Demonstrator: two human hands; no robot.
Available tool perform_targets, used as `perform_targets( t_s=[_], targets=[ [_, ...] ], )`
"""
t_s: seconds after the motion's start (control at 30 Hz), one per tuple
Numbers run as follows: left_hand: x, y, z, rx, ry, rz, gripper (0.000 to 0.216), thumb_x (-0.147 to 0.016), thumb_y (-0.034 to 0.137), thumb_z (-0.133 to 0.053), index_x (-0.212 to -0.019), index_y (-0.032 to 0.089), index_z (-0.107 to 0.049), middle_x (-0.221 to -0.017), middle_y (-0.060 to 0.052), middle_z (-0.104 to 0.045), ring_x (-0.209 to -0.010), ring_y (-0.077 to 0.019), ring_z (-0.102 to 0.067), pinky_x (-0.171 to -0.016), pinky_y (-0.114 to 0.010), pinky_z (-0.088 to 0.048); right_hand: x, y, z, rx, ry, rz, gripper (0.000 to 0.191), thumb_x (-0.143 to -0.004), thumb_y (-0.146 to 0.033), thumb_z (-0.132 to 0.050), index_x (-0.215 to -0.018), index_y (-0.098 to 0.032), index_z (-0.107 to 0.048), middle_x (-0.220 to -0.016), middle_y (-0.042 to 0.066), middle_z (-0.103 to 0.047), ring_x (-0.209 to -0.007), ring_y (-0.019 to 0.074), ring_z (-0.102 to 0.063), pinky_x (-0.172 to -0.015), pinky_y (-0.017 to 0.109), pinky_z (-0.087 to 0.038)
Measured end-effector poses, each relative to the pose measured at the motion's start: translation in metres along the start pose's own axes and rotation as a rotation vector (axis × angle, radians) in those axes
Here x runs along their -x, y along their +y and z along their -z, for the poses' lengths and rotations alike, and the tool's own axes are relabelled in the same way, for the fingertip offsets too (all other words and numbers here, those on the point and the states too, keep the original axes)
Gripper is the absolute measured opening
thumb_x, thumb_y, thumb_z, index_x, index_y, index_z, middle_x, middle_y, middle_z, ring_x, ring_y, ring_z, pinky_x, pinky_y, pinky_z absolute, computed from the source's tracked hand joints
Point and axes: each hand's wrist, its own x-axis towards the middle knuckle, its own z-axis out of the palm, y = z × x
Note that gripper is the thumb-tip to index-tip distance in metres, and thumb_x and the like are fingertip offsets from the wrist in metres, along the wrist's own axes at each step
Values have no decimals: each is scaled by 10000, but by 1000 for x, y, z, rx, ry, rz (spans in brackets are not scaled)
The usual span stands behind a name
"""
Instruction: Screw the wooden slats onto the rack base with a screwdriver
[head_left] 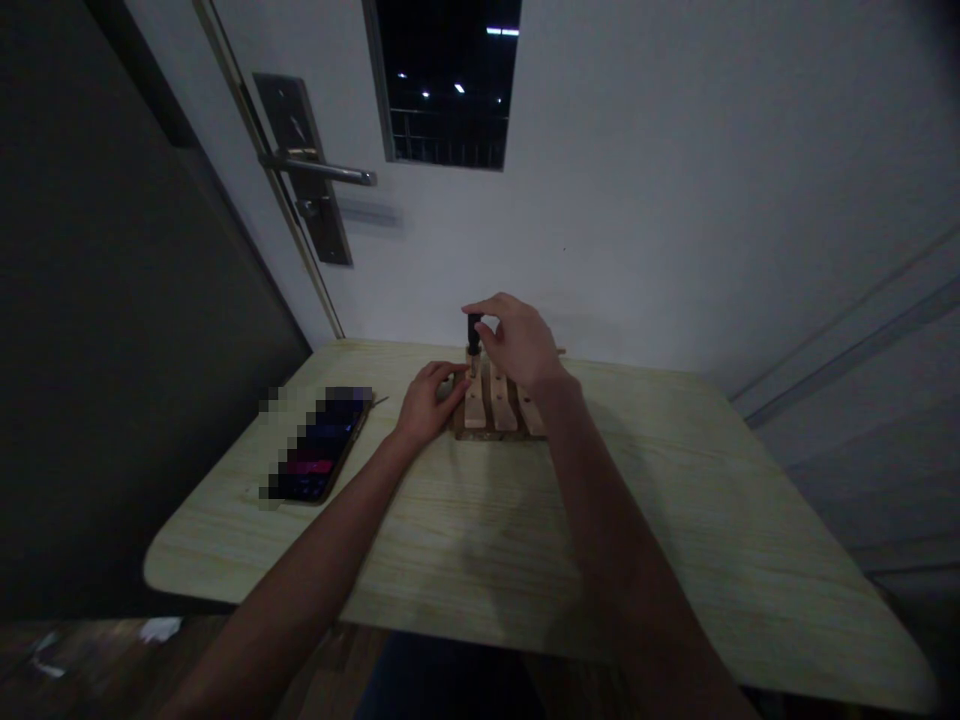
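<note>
A small screwdriver with a black handle stands upright over the leftmost light wooden piece. My right hand is closed around the top of its handle, thumb and fingers pinching it from the right. From the left, my left hand presses thumb and forefinger against the same wooden piece, close to the screwdriver's tip. Two more shaped wooden pieces, a middle one and a right one, lie beside it, with small dark holes in them. All three rest on a dark wooden base. My right wrist hides part of the right side.
A phone with a lit screen lies at the left on the pale wood-grain table. A thin rod sticks out beside it. Behind the table stands a white door with a metal handle and a dark window.
</note>
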Motion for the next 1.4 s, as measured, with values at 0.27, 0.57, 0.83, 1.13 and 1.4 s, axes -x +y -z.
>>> perform_targets(
  t_s=[0.27,0.57,0.83,1.13,1.4],
  targets=[
    [0,2,1,10,-13,14,304,-887,382,-512,-1104,202,-627,-1073,-65,-614,-1005,-193,-579,-927,-350,-466,-3,-3,4,-29,-17,-36,225,-829,-176,-533,-1032,-232,-610,-900,25,-647,-771,152,-584,-739,290,-428],
    [0,-1,-1,10,-6,13,295,-884,367,-517,-1103,202,-625,-1080,-65,-618,-1001,-191,-584,-923,-348,-469,-1,2,1,-46,-6,-12,269,-824,-136,-515,-1064,-200,-620,-1077,66,-642,-836,155,-584,-817,318,-439],
    [0,0,0,16,-10,8,294,-893,362,-506,-1109,200,-620,-1095,-69,-610,-1036,-193,-574,-932,-350,-465,-2,-3,2,-6,4,-10,227,-802,-159,-534,-1021,-209,-569,-920,35,-623,-772,154,-551,-745,298,-419],
    [1,-1,-1,8,0,-4,285,-890,364,-514,-1101,206,-622,-1081,-65,-608,-998,-186,-581,-920,-341,-471,-2,1,3,-20,9,25,210,-829,-171,-500,-1003,-203,-615,-1013,60,-627,-851,168,-565,-798,311,-431],
    [0,-1,-1,3,-2,-13,287,-889,359,-518,-1107,204,-621,-1081,-64,-609,-987,-183,-577,-922,-348,-469,-2,-2,3,12,-8,1,234,-820,-179,-519,-1040,-222,-585,-933,35,-620,-799,159,-556,-736,298,-424]
  ],
)
